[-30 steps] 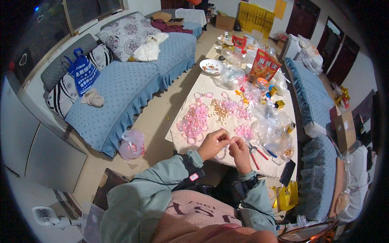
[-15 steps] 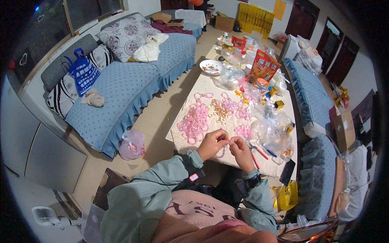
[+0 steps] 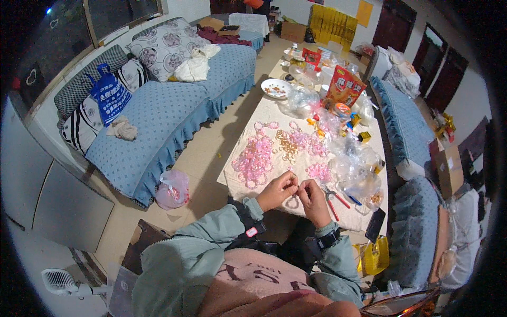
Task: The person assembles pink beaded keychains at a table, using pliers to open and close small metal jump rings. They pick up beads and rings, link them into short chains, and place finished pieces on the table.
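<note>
My left hand (image 3: 275, 190) and my right hand (image 3: 313, 201) are close together above the near edge of the long table (image 3: 274, 113), fingertips pinched on a small ring-shaped bead piece (image 3: 292, 201) that hangs between them. Just beyond my hands lies a heap of pink bead rings (image 3: 254, 158) on the white tablecloth. A gold bead cluster (image 3: 288, 145) and more pink bead rings (image 3: 319, 171) lie farther in. Red-handled pliers (image 3: 332, 199) rest on the cloth right of my right hand.
Clear plastic bags (image 3: 356, 166) pile on the table's right side. A red snack bag (image 3: 344, 87) and a white plate (image 3: 276, 88) stand farther back. A blue sofa (image 3: 163, 119) runs along the left, with a pink plastic bag (image 3: 172, 189) on the floor. A blue chair (image 3: 420, 232) stands right.
My hands stay together at the table edge; only the fingers shift slightly on the small bead piece.
</note>
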Demonstrator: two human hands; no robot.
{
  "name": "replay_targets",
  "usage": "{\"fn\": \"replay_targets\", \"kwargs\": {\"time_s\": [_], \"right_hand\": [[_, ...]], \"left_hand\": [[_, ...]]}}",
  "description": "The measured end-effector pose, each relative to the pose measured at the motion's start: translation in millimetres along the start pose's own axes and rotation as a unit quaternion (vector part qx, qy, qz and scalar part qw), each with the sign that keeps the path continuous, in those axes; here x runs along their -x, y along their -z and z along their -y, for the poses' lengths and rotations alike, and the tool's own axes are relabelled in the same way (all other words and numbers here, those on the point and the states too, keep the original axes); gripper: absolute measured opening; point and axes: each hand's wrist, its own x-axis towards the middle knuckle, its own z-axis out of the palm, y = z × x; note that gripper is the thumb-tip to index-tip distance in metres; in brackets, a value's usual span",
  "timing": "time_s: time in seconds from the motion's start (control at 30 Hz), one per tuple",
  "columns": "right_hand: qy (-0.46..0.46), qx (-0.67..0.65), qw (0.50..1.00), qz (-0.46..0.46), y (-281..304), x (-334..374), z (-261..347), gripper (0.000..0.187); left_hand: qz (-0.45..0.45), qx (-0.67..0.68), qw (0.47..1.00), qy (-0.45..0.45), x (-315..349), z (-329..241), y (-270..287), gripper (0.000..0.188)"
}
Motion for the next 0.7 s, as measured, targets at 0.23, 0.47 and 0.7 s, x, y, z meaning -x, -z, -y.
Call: {"fn": "replay_targets", "kwargs": {"time_s": [0.23, 0.47, 0.7], "right_hand": [[0.005, 0.016, 1.000, 0.014, -2.7, -1.4, -1.2, 0.012], [0.028, 0.067, 0.997, -0.009, -6.3, -1.9, -5.0, 0.015], [0.018, 0.087, 0.996, 0.004, -3.9, -3.4, -4.5, 0.017]], "left_hand": [[0.033, 0.107, 0.993, 0.023, -0.5, 4.9, 2.2, 0.011], [0.007, 0.097, 0.992, 0.082, 3.2, 12.0, 4.3, 0.012], [-0.059, -0.071, 0.995, 0.030, 6.0, 6.1, -2.3, 0.009]]}}
